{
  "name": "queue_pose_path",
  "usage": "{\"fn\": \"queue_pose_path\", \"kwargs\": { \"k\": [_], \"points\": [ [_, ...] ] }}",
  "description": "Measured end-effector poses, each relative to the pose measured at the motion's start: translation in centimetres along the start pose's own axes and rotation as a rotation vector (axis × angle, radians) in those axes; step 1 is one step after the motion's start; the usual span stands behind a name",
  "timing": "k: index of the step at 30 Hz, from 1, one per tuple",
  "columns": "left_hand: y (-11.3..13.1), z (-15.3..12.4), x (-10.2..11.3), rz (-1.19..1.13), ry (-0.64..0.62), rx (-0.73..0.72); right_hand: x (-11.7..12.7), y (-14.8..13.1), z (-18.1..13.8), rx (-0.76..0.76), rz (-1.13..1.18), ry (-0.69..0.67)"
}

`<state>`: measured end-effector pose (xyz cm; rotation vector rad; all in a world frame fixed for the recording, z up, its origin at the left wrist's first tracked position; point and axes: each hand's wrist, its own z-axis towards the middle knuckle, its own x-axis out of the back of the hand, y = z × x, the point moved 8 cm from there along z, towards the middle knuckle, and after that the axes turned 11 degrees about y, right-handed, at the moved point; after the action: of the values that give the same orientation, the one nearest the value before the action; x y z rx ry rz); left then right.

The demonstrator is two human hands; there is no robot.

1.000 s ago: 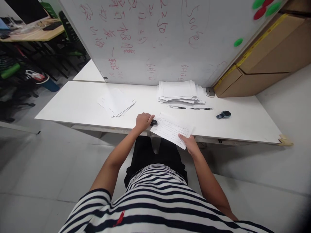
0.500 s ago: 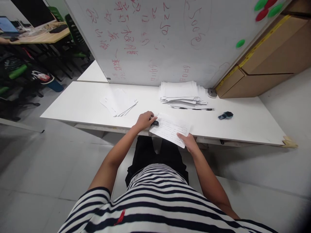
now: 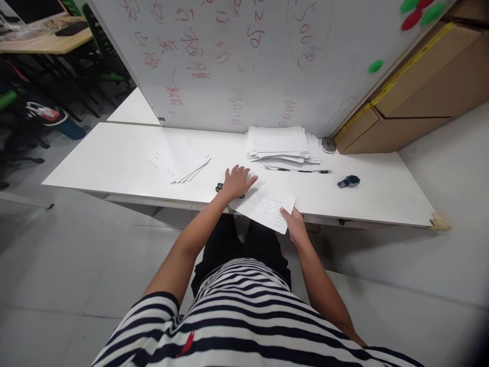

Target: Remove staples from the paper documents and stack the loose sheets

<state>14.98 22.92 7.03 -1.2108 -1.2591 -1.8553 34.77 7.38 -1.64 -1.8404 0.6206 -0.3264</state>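
A printed sheet of paper [image 3: 265, 209] lies at the near edge of the white table [image 3: 122, 168], partly hanging over it. My right hand [image 3: 292, 223] pinches its near right corner between thumb and fingers. My left hand [image 3: 237, 181] lies flat with fingers spread on the sheet's far left corner. A small black object [image 3: 219, 187], perhaps a stapler, sits on the table just left of that hand, partly hidden under it.
A tall stack of paper [image 3: 280, 143] stands against the whiteboard [image 3: 244, 56], with a pen [image 3: 298, 171] in front of it. A smaller fanned pile of sheets [image 3: 179, 160] lies to the left. A dark clip-like item [image 3: 348, 181] rests at the right. Cardboard boxes [image 3: 416, 97] stand at the far right.
My left hand let go of the black object, moved right and spread flat on the sheet's corner. The black object now shows to its left. The right hand keeps its hold.
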Motion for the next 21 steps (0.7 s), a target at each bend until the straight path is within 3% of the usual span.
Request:
{"fn": "queue_pose_path", "kwargs": {
  "k": [12,21],
  "points": [
    [1.2,-0.2,-0.8,0.196,0.110,-0.099,0.2,0.7,0.5,0.058,0.018,0.012],
    [0.0,0.1,0.1,0.014,0.157,0.003,0.0,1.0,0.3,0.101,0.008,0.012]
  ]
}}
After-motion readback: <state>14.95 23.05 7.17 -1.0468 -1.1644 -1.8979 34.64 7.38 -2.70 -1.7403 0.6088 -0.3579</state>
